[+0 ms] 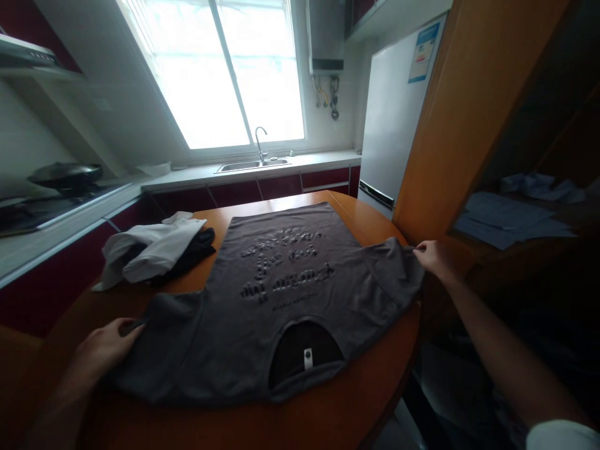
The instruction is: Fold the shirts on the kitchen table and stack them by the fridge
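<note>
A grey T-shirt (276,294) with dark lettering lies spread flat on the round orange table (356,406), its collar towards me. My left hand (105,347) is closed on the edge of the left sleeve at the table's left side. My right hand (434,257) pinches the tip of the right sleeve at the table's right edge. Both sleeves are drawn outwards.
A heap of white and black clothes (150,250) lies on the table's far left. Behind it run a counter with a sink (250,165) and a stove with a pan (65,175). A white fridge (398,119) and an orange wooden panel (464,119) stand to the right.
</note>
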The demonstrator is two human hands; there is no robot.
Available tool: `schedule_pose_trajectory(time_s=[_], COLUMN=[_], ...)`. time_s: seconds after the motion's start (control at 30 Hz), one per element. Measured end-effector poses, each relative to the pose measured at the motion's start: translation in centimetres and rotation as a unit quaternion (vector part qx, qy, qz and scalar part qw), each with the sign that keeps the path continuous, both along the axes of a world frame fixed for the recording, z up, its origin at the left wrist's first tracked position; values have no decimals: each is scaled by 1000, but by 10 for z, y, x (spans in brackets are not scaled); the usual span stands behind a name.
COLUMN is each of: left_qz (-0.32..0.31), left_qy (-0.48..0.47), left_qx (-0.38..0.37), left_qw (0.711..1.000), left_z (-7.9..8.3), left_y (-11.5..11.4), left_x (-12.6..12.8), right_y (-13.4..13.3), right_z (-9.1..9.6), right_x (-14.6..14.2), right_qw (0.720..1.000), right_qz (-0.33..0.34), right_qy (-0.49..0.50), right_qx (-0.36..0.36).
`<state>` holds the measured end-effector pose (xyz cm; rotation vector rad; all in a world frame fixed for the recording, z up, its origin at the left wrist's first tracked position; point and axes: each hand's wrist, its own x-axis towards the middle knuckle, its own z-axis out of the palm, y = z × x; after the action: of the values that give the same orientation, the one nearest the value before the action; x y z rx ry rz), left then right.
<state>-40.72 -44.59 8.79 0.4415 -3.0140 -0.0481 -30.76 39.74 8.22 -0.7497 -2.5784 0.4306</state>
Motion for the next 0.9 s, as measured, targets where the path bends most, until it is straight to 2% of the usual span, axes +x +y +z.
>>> schedule_pose_trajectory(time_s=[0.07,0.13,0.23,0.3,0.37,0.4,0.5,0.53,0.6,0.73,0.8,0.9], left_qz=[20,49,60,51,22,-31,-196,-227,-253,-256,-255,-263], left_qy=[-17,-21,-6,39,108,139,153,141,93,-6,-9,30], left_qx=[53,66,37,0,-19,-12,67,91,104,50,47,49], left_qw=[998,996,997,998,994,990,966,959,957,965,966,963], left_z=[-1,-1,2,7,14,19,26,25,19,2,-1,7], left_y=[-3,-4,-1,10,29,41,82,94,110,116,114,118], left_x=[-1,-2,1,7,16,21,33,35,39,46,48,42], right_y=[3,6,5,0,-7,-12,-28,-34,-43,-45,-44,-57], right_z=[10,16,10,3,-4,-7,-19,-24,-38,-61,-62,-44], right_x=[3,5,12,14,12,8,-10,-17,-28,-37,-39,-43], right_qw=[999,998,999,995,994,996,988,980,974,977,978,978], right_qz=[-18,-27,-22,-28,-28,-11,125,170,214,191,180,184], right_qy=[45,51,-33,-94,-90,-60,48,60,33,-71,-77,-36], right_qx=[10,19,27,35,57,69,82,78,69,59,64,87])
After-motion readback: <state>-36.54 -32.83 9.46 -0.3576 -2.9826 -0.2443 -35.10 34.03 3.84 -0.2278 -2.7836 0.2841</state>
